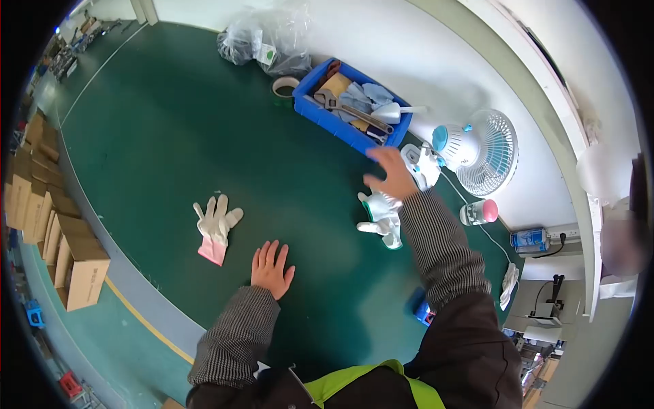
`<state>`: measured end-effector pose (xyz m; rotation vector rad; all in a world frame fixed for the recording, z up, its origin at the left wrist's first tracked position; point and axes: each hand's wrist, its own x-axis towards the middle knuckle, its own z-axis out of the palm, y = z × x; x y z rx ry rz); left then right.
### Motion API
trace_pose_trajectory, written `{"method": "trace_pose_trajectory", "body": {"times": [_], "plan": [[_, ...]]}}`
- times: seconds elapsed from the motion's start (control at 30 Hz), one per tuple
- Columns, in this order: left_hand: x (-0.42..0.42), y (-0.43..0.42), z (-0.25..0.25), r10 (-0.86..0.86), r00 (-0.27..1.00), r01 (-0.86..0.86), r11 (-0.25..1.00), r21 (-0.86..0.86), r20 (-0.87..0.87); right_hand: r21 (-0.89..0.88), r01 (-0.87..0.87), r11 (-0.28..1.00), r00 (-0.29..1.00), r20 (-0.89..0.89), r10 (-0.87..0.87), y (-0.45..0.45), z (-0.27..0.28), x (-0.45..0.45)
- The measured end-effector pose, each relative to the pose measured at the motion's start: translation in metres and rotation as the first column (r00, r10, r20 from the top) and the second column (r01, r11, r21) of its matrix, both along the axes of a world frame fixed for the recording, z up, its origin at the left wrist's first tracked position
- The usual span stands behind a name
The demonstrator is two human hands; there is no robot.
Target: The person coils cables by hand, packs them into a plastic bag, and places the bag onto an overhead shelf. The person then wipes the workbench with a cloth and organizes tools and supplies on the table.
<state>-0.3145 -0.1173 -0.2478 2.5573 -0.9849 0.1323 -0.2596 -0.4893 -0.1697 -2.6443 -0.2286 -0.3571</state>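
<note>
My left hand (272, 271) rests low over the green tabletop (157, 143), fingers spread and nothing in them. Up and to its left lies a white work glove with a pink cuff (216, 228). My right hand (393, 174) is held out near the front corner of a blue bin (327, 129), thumb and fingers apart around no visible object. Just below that hand is a second white glove with green edging (385, 221), partly hidden by my right hand and sleeve. In the bin are an adjustable wrench (354, 112), blue cloths (375, 94) and a white scoop (392, 112).
A small fan (477, 150) stands right of the bin, its cord trailing along the table. Beside it are a pink-lidded jar (479, 213) and a blue can (530, 240). A tape roll (285, 86) and plastic bags (272, 41) lie at the back. Cardboard boxes (85, 266) stand left.
</note>
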Motion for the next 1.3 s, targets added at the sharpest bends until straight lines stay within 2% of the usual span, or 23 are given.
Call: {"method": "trace_pose_trajectory", "body": {"times": [0.07, 0.17, 0.3, 0.33, 0.4, 0.43, 0.47, 0.53, 0.57, 0.63, 0.67, 0.73, 0.77, 0.83, 0.9, 0.97, 1.03, 1.13, 1.17, 1.2, 1.23, 1.27, 1.3], "plan": [[-0.003, 0.000, -0.003, 0.004, 0.999, -0.003, 1.000, -0.013, 0.038, -0.266, 0.011, 0.964, 0.989, -0.138, -0.049, 0.010, -0.006, -0.060], [-0.011, 0.008, -0.005, 0.035, 0.999, -0.035, 0.999, 0.018, 0.008, -0.416, -0.024, 0.909, 0.990, -0.137, -0.037, 0.010, -0.036, -0.107], [-0.004, 0.002, -0.003, 0.001, 0.999, -0.001, 1.000, 0.009, 0.050, -0.213, 0.195, 0.957, 0.922, -0.293, -0.253, 0.002, -0.064, -0.116], [-0.004, 0.002, -0.004, -0.017, 0.998, 0.018, 1.000, -0.005, 0.066, -0.223, 0.217, 0.950, 0.922, -0.274, -0.274, 0.012, -0.048, -0.102], [-0.004, 0.002, -0.006, 0.001, 0.999, -0.002, 1.000, 0.024, 0.049, -0.193, 0.055, 0.980, 0.998, 0.009, -0.054, 0.024, -0.009, -0.063], [-0.002, -0.002, -0.006, -0.013, 0.999, 0.012, 1.000, 0.020, 0.048, -0.167, 0.108, 0.980, 0.994, -0.017, -0.112, 0.026, 0.009, -0.035], [-0.001, -0.005, -0.005, -0.025, 0.999, 0.025, 1.000, 0.009, 0.043, 0.069, 0.208, 0.976, 0.977, -0.067, -0.203, 0.019, 0.018, -0.004], [-0.001, -0.004, -0.003, -0.018, 0.999, 0.018, 1.000, 0.004, 0.036, 0.242, 0.372, 0.896, 0.928, -0.113, -0.354, 0.016, 0.062, 0.057], [-0.002, 0.001, -0.002, 0.006, 1.000, -0.007, 1.000, 0.010, 0.030, -0.171, 0.215, 0.962, 0.920, 0.367, -0.140, -0.003, 0.053, 0.089], [-0.001, 0.001, 0.004, 0.015, 1.000, -0.015, 1.000, -0.010, -0.023, -0.561, 0.396, 0.727, 0.900, 0.396, -0.185, -0.022, 0.040, 0.140], [0.000, 0.002, 0.003, 0.059, 0.998, -0.058, 0.998, 0.021, -0.035, -0.536, 0.518, 0.666, 0.827, 0.514, -0.229, -0.001, 0.033, 0.143], [0.002, 0.004, -0.001, 0.021, 0.999, -0.022, 0.999, -0.036, -0.031, -0.331, 0.284, 0.900, 0.891, 0.437, -0.120, 0.073, 0.042, 0.150], [0.002, 0.004, -0.001, 0.027, 0.999, -0.027, 0.999, -0.019, -0.029, -0.243, 0.046, 0.969, 0.914, 0.401, 0.057, 0.111, 0.025, 0.154], [0.003, 0.002, -0.001, 0.013, 1.000, -0.013, 1.000, 0.005, -0.011, -0.103, -0.544, 0.833, 0.789, 0.276, 0.549, 0.200, 0.010, 0.140], [0.002, 0.002, -0.002, 0.025, 1.000, -0.025, 1.000, -0.008, -0.013, -0.072, -0.509, 0.858, 0.846, 0.143, 0.514, 0.277, -0.014, 0.101], [-0.004, 0.007, -0.013, -0.001, 0.999, 0.008, 0.987, 0.161, -0.044, -0.144, -0.381, 0.913, 0.865, 0.295, 0.407, 0.315, -0.079, 0.095], [-0.003, 0.008, -0.011, -0.021, 1.000, 0.020, 0.993, 0.116, 0.001, -0.103, -0.389, 0.916, 0.889, 0.220, 0.402, 0.326, -0.104, 0.100], [0.002, 0.007, -0.004, -0.029, 0.999, 0.029, 0.999, 0.034, 0.022, 0.039, -0.387, 0.921, 0.906, 0.200, 0.372, 0.268, -0.053, 0.121], [0.003, 0.006, -0.002, -0.018, 1.000, 0.018, 1.000, 0.016, 0.021, 0.339, -0.246, 0.908, 0.966, 0.163, 0.200, 0.238, -0.009, 0.122], [0.003, 0.003, 0.000, -0.004, 1.000, 0.004, 1.000, -0.003, 0.016, 0.159, -0.106, 0.982, 0.900, 0.435, 0.027, 0.204, -0.007, 0.137], [0.002, 0.001, 0.001, 0.015, 1.000, -0.014, 1.000, -0.018, 0.009, 0.154, 0.027, 0.988, 0.832, 0.544, -0.108, 0.159, -0.005, 0.155], [0.001, 0.001, 0.000, 0.011, 1.000, -0.011, 0.999, -0.034, 0.008, 0.233, 0.363, 0.902, 0.692, 0.581, -0.428, 0.136, 0.004, 0.164], [0.000, 0.001, -0.001, 0.015, 1.000, -0.015, 0.999, -0.033, 0.007, 0.254, 0.430, 0.866, 0.719, 0.485, -0.499, 0.084, 0.009, 0.171]]}}
